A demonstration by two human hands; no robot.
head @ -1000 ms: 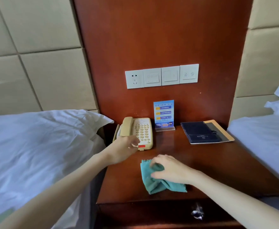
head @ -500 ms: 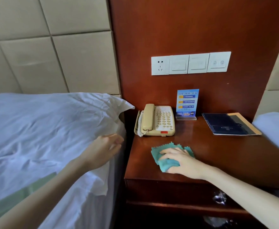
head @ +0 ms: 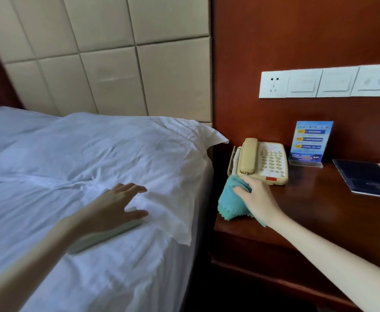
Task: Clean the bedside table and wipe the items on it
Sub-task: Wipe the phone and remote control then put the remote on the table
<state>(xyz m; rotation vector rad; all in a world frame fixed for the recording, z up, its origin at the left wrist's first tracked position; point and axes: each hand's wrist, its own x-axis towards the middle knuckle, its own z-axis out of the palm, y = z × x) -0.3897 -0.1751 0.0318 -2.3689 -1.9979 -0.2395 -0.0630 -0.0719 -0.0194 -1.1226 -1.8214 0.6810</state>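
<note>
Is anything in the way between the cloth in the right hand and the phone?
Nothing visible. The right hand holds the cloth right at the phone's near left corner, with no object between them.

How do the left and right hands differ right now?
The left hand is open, fingers spread, holding nothing; the right hand is curled round the teal cloth. The left hand is over the white bedding; the right hand is on the bedside table, by the phone. Both arms are bare.
</note>
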